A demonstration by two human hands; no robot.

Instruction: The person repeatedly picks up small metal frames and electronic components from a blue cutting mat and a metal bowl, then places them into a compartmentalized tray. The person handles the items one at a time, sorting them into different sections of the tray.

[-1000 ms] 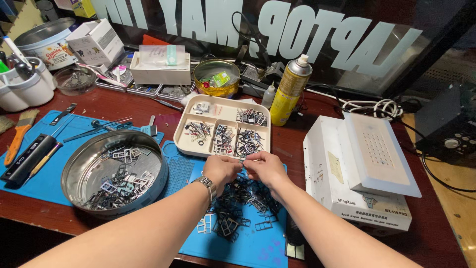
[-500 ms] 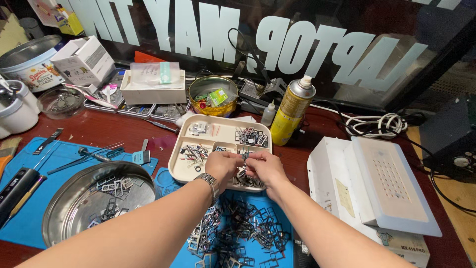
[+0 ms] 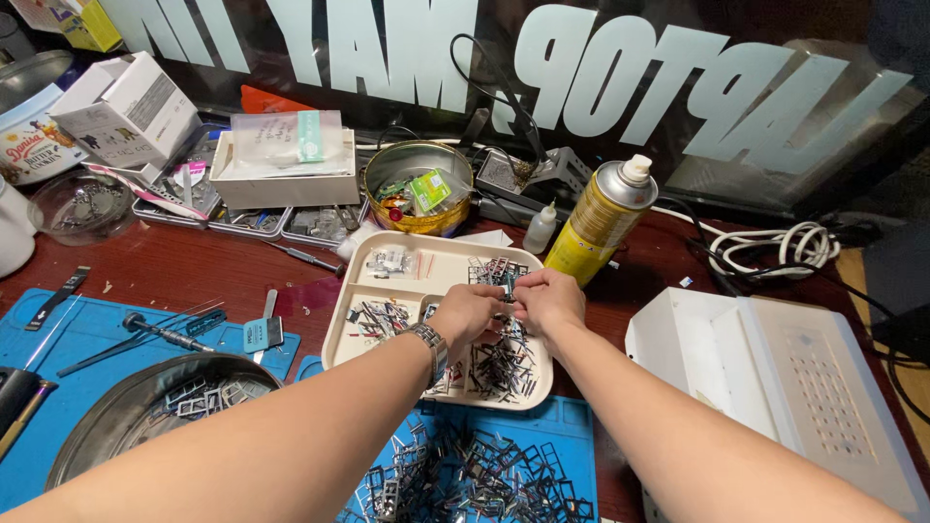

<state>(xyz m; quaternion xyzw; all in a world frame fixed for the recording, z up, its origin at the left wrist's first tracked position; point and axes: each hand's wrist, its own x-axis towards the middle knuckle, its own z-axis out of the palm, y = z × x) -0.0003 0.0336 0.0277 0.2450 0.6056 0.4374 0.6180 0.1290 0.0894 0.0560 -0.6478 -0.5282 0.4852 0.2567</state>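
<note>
Both my hands meet over a cream divided tray (image 3: 341, 324) that holds small metal frame parts in its compartments. My left hand (image 3: 470, 315), with a metal watch at the wrist, and my right hand (image 3: 549, 298) pinch a small metal frame part (image 3: 507, 285) between their fingertips above the tray's right-hand compartments. A heap of loose metal frame parts (image 3: 465, 479) lies on a blue mat (image 3: 567, 426) just below the tray, under my forearms.
A round metal bowl (image 3: 116, 416) with a few parts sits lower left on another blue mat with hand tools. A yellow spray can (image 3: 603, 221), small dropper bottle (image 3: 540, 230) and gold tin (image 3: 418, 189) stand behind the tray. White boxes (image 3: 785, 387) lie right.
My hands moved up from the heap on the blue mat to the divided tray, and the view came closer and shifted right.
</note>
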